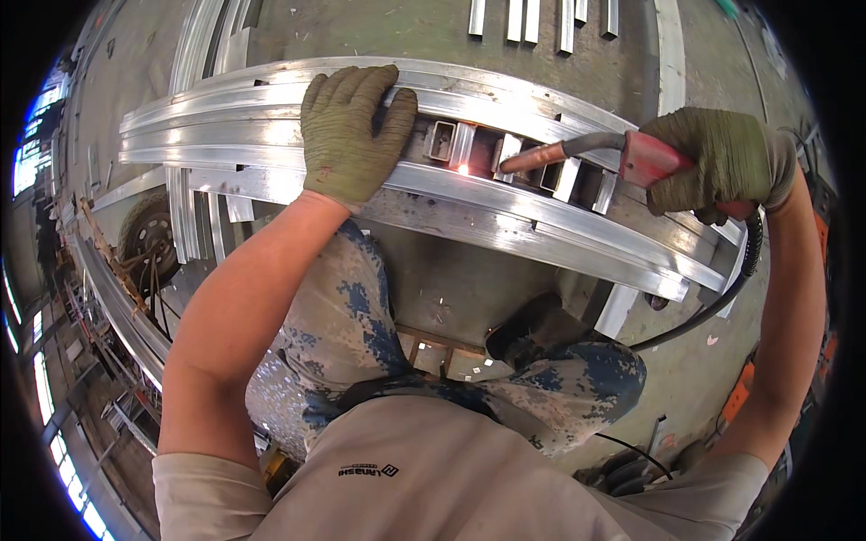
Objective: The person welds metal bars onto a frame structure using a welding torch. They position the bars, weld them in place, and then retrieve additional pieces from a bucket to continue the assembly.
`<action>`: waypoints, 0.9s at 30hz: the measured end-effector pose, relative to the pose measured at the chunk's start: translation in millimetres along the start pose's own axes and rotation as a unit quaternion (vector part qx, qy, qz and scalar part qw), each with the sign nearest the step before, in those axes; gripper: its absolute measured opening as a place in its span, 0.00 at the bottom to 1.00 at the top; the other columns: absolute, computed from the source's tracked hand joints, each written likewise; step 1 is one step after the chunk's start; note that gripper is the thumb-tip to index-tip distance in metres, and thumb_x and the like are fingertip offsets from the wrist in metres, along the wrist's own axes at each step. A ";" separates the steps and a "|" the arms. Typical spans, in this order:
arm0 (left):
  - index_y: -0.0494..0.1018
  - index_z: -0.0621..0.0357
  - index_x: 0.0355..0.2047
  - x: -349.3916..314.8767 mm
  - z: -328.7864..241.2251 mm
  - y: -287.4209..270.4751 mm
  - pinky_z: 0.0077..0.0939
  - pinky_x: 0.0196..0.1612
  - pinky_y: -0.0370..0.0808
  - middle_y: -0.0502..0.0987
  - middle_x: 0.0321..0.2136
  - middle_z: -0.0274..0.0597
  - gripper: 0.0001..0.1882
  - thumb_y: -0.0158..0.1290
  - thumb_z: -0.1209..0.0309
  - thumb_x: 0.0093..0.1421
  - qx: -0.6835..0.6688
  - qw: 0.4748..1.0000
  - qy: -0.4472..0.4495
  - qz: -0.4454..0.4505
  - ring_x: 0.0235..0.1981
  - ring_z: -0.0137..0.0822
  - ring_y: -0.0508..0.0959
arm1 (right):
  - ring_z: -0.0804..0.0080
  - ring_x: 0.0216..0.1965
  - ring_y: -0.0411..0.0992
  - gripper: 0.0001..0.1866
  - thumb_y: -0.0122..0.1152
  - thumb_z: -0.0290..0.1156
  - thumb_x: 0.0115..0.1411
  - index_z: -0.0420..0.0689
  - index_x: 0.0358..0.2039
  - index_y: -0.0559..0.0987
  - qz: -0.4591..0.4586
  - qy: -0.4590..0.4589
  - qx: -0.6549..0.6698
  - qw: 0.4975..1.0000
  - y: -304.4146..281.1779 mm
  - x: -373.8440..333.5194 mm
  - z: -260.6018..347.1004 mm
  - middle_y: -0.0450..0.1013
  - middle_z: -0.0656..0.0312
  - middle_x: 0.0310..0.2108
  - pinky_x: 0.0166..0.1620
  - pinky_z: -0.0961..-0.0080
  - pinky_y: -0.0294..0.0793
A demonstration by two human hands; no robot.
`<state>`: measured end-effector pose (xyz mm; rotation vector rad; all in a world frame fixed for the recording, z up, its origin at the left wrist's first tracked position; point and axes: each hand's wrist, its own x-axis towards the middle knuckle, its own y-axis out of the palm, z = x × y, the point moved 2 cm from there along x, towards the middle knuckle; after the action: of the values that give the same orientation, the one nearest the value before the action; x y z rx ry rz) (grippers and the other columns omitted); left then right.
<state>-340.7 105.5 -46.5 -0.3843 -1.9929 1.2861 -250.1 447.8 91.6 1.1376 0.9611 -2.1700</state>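
Note:
My right hand [717, 162], in an olive work glove, is closed around the red handle of a welding torch [651, 160]. The torch's copper nozzle [534, 160] points left at short metal tube pieces [463, 144] set crosswise between long metal channels [559, 221]. A bright glowing spot [464, 169] shows at the foot of one piece, just off the nozzle's tip. My left hand [352, 135], gloved too, lies flat over the channels left of the short pieces, its fingers stretched out and its thumb apart.
A black cable [704, 316] loops from the torch down past my knee. Cut metal tubes [566, 25] lie on the floor at the far side. More long profiles [194, 54] run beneath the work at left, near a spoked wheel [149, 236]. Orange items [738, 392] stand at right.

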 end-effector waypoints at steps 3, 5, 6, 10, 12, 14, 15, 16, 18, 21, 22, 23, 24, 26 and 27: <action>0.83 0.55 0.48 -1.1 0.7 0.8 0.50 0.64 0.67 0.84 0.45 0.44 0.17 0.60 0.58 0.66 -0.006 0.999 -0.024 0.029 0.50 0.49 0.80 | 0.77 0.19 0.76 0.26 0.82 0.35 0.49 0.40 0.48 0.86 -0.029 -0.039 -0.044 0.998 4.7 2.5 -14.8 0.80 0.63 0.25 0.23 0.76 0.77; 0.83 0.54 0.49 -0.3 -0.5 2.3 0.52 0.68 0.64 0.84 0.48 0.44 0.19 0.59 0.56 0.66 -0.015 0.998 -0.038 0.048 0.54 0.50 0.79 | 0.77 0.20 0.76 0.28 0.83 0.37 0.48 0.40 0.48 0.86 -0.032 -0.024 -0.051 0.998 4.9 -0.6 -19.1 0.80 0.63 0.26 0.25 0.75 0.78; 0.83 0.54 0.49 -1.8 0.6 0.7 0.52 0.68 0.64 0.84 0.48 0.44 0.19 0.59 0.56 0.66 -0.012 0.998 -0.040 0.047 0.54 0.50 0.79 | 0.77 0.20 0.76 0.29 0.83 0.37 0.47 0.40 0.49 0.86 -0.030 -0.024 -0.058 0.998 4.4 2.5 -17.0 0.80 0.63 0.26 0.25 0.75 0.78; 0.83 0.59 0.46 -0.8 -1.1 -3.5 0.44 0.56 0.73 0.84 0.41 0.45 0.14 0.62 0.63 0.65 0.001 1.000 -0.002 0.015 0.43 0.49 0.81 | 0.76 0.21 0.77 0.32 0.85 0.38 0.46 0.40 0.50 0.86 0.006 0.000 -0.046 0.999 2.2 9.1 -14.4 0.81 0.62 0.28 0.26 0.75 0.79; 0.83 0.59 0.46 -0.2 -0.6 -2.1 0.44 0.55 0.73 0.84 0.41 0.45 0.14 0.62 0.63 0.65 -0.004 1.000 0.009 0.009 0.42 0.49 0.81 | 0.75 0.22 0.77 0.33 0.85 0.39 0.45 0.40 0.51 0.85 0.002 -0.020 -0.047 0.999 3.7 9.4 -20.5 0.81 0.62 0.29 0.27 0.75 0.80; 0.83 0.59 0.46 0.0 -0.5 -1.4 0.44 0.55 0.73 0.84 0.41 0.45 0.14 0.62 0.64 0.65 -0.003 1.000 0.017 0.005 0.43 0.49 0.81 | 0.74 0.24 0.79 0.33 0.86 0.39 0.45 0.40 0.52 0.85 -0.010 -0.018 -0.058 0.998 4.1 7.6 -20.5 0.82 0.62 0.30 0.29 0.75 0.81; 0.83 0.58 0.46 0.0 -0.6 -1.5 0.44 0.55 0.73 0.84 0.41 0.45 0.14 0.62 0.64 0.65 0.001 1.000 0.019 0.004 0.43 0.49 0.82 | 0.74 0.25 0.79 0.34 0.86 0.39 0.45 0.40 0.52 0.85 -0.015 -0.018 -0.065 0.998 4.0 7.5 -20.1 0.82 0.61 0.31 0.30 0.74 0.82; 0.83 0.58 0.46 -0.2 -0.4 -1.5 0.44 0.55 0.74 0.84 0.42 0.45 0.14 0.62 0.64 0.65 0.005 1.000 0.021 0.003 0.43 0.49 0.82 | 0.73 0.26 0.80 0.35 0.86 0.40 0.45 0.40 0.53 0.85 -0.009 -0.008 -0.048 0.999 3.8 7.1 -19.4 0.83 0.61 0.32 0.31 0.74 0.82; 0.83 0.58 0.45 0.3 2.4 -2.0 0.45 0.55 0.74 0.85 0.43 0.45 0.13 0.62 0.64 0.65 0.008 0.998 0.054 -0.008 0.45 0.49 0.82 | 0.72 0.28 0.80 0.37 0.86 0.42 0.44 0.40 0.54 0.85 0.004 0.013 -0.016 1.000 2.9 5.8 -18.2 0.83 0.61 0.32 0.33 0.74 0.84; 0.82 0.56 0.46 -0.3 1.9 -2.5 0.46 0.55 0.75 0.85 0.44 0.44 0.13 0.62 0.64 0.65 0.016 0.998 0.052 -0.004 0.47 0.48 0.83 | 0.73 0.26 0.80 0.39 0.87 0.44 0.43 0.40 0.55 0.84 -0.008 -0.019 -0.035 0.999 4.1 11.4 -30.1 0.83 0.61 0.32 0.30 0.75 0.83; 0.82 0.56 0.46 0.1 1.8 -2.5 0.45 0.55 0.75 0.85 0.44 0.44 0.13 0.63 0.64 0.65 0.017 0.998 0.054 -0.006 0.47 0.48 0.83 | 0.74 0.25 0.80 0.39 0.87 0.45 0.43 0.40 0.55 0.84 -0.015 -0.029 -0.040 0.999 4.9 12.3 -34.0 0.83 0.61 0.32 0.29 0.76 0.82; 0.82 0.56 0.46 0.9 1.1 -3.5 0.45 0.55 0.75 0.85 0.43 0.44 0.13 0.62 0.64 0.65 0.013 0.998 0.060 -0.006 0.47 0.48 0.83 | 0.74 0.24 0.79 0.39 0.86 0.46 0.43 0.40 0.54 0.84 -0.024 -0.039 -0.043 0.998 5.6 12.2 -36.8 0.83 0.61 0.32 0.28 0.76 0.82; 0.82 0.56 0.46 0.8 0.7 -5.5 0.45 0.55 0.75 0.85 0.43 0.44 0.13 0.62 0.64 0.65 0.012 0.998 0.063 -0.005 0.46 0.48 0.83 | 0.75 0.23 0.79 0.39 0.86 0.46 0.43 0.40 0.54 0.84 -0.025 -0.046 -0.049 0.997 5.4 13.1 -36.2 0.82 0.61 0.31 0.27 0.77 0.81; 0.82 0.57 0.46 0.8 0.6 -5.8 0.45 0.55 0.75 0.85 0.42 0.44 0.13 0.62 0.64 0.65 0.012 0.998 0.067 -0.011 0.46 0.49 0.83 | 0.76 0.22 0.78 0.37 0.86 0.45 0.44 0.40 0.53 0.84 -0.022 -0.052 -0.062 0.996 4.7 13.2 -31.8 0.82 0.62 0.30 0.25 0.78 0.80; 0.83 0.57 0.45 1.2 0.7 -4.2 0.45 0.55 0.75 0.85 0.41 0.44 0.13 0.62 0.64 0.65 0.012 0.998 0.067 -0.017 0.45 0.49 0.83 | 0.76 0.22 0.78 0.36 0.85 0.45 0.45 0.40 0.53 0.84 -0.014 -0.047 -0.062 0.997 4.4 12.6 -28.2 0.82 0.62 0.29 0.25 0.78 0.80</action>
<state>-341.6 103.8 -42.4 -0.4113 -1.8621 1.2300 -239.8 465.6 68.0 0.9599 1.0598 -2.1333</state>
